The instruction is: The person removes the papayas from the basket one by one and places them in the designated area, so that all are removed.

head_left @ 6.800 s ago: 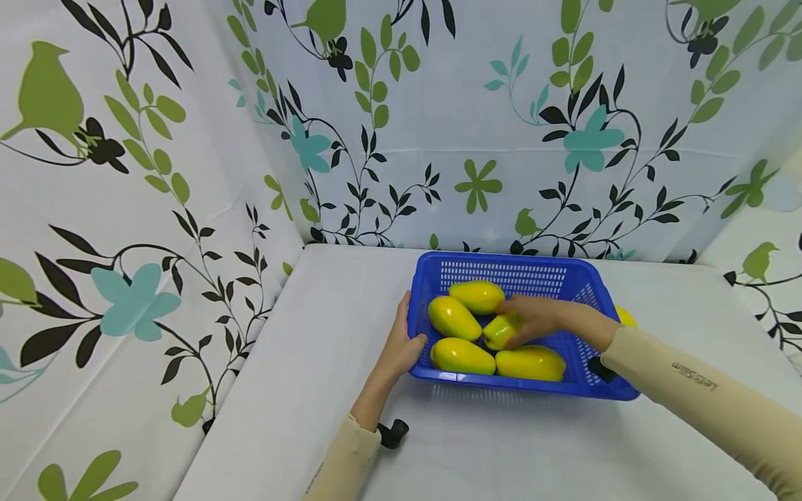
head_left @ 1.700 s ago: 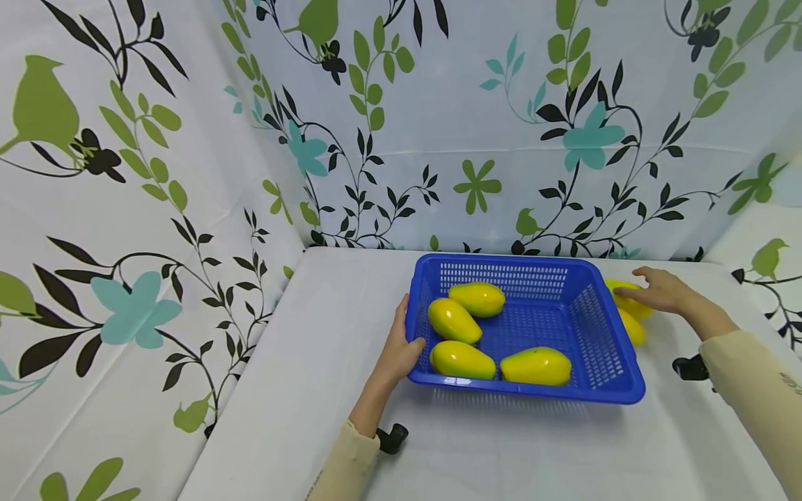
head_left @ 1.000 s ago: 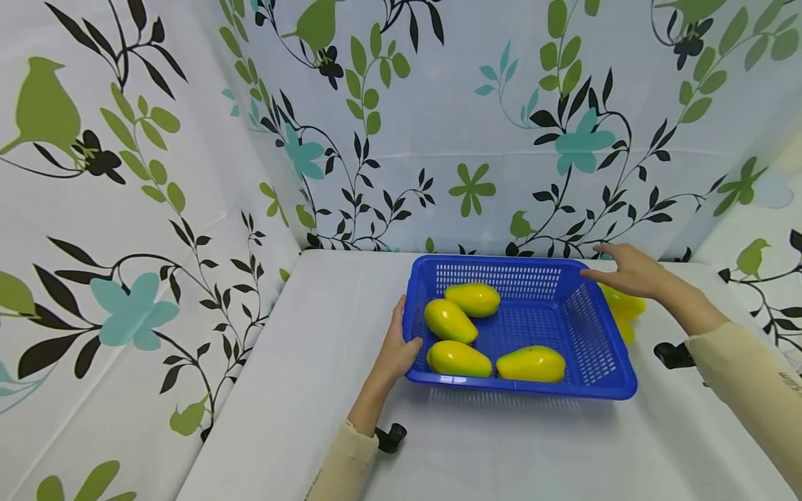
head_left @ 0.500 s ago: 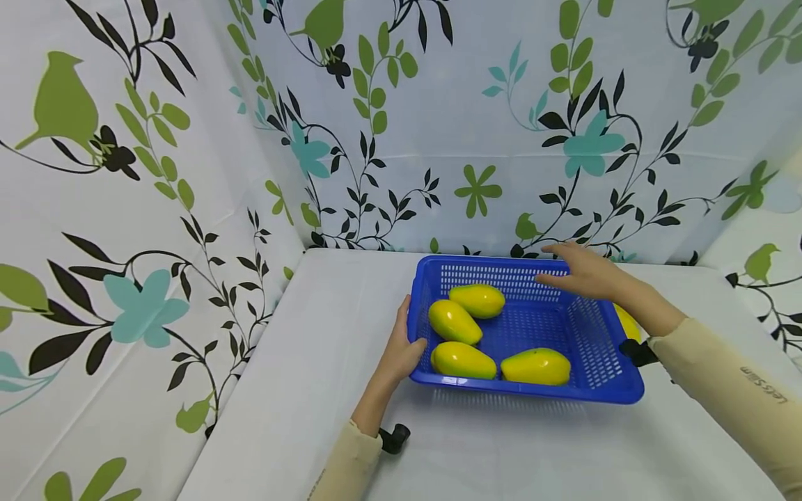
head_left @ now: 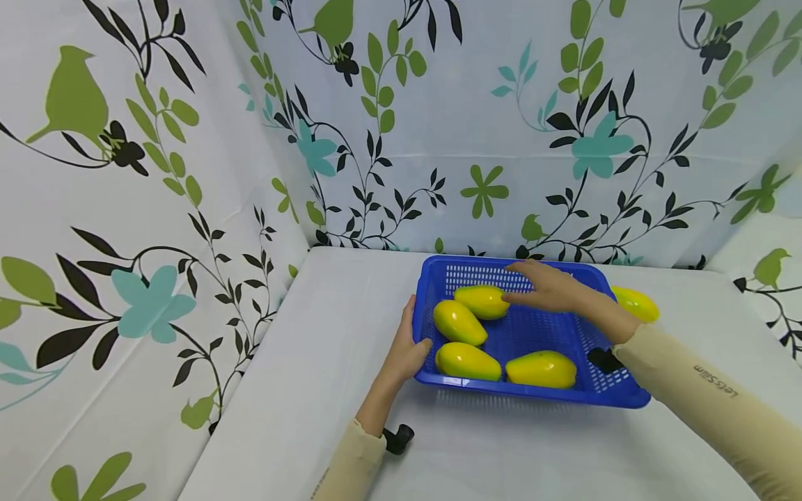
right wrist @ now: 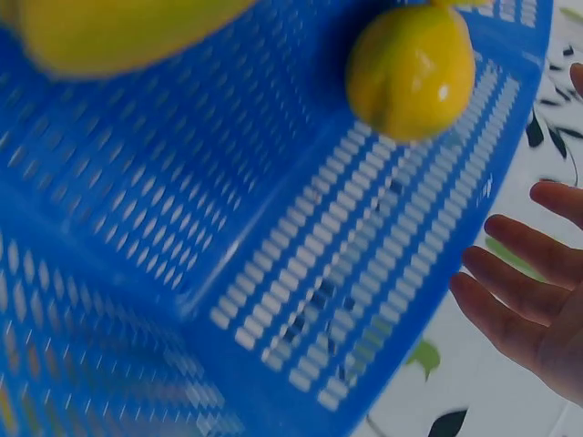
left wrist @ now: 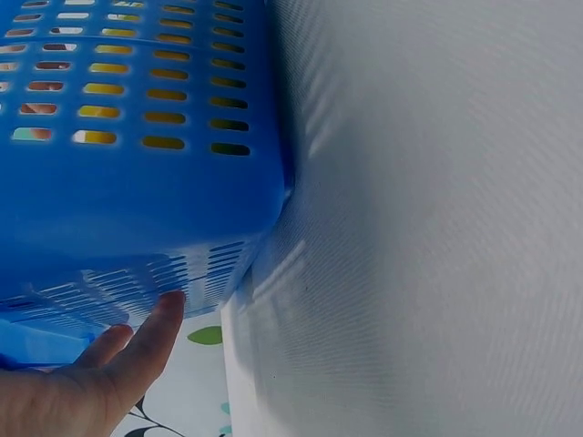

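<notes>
A blue plastic basket (head_left: 539, 398) stands on the table. In it lie several yellow papayas with greenish tinges, among them a back one (head_left: 481, 302), a left one (head_left: 460, 322), a front left one (head_left: 468, 361) and a front right one (head_left: 541, 369). My left hand (head_left: 404, 353) holds the basket's left side, thumb at the rim and fingers (left wrist: 150, 341) along the outer wall. Over the basket's back part hovers my right hand (head_left: 548, 287), fingers spread and holding nothing, close to the back papaya. The right wrist view shows its fingers beside the rim.
Right of the basket, partly behind my right forearm, a yellow papaya (head_left: 638, 303) lies on the white-covered table (head_left: 301, 362). A leaf-and-bird patterned cloth (head_left: 438, 139) hangs behind and along the left. Small black cameras (head_left: 399, 439) are worn at both wrists.
Earlier my right hand gripped a papaya in the basket's middle. That papaya is now outside on the right, released, and the hand has moved back left over the basket. The left hand stays put.
</notes>
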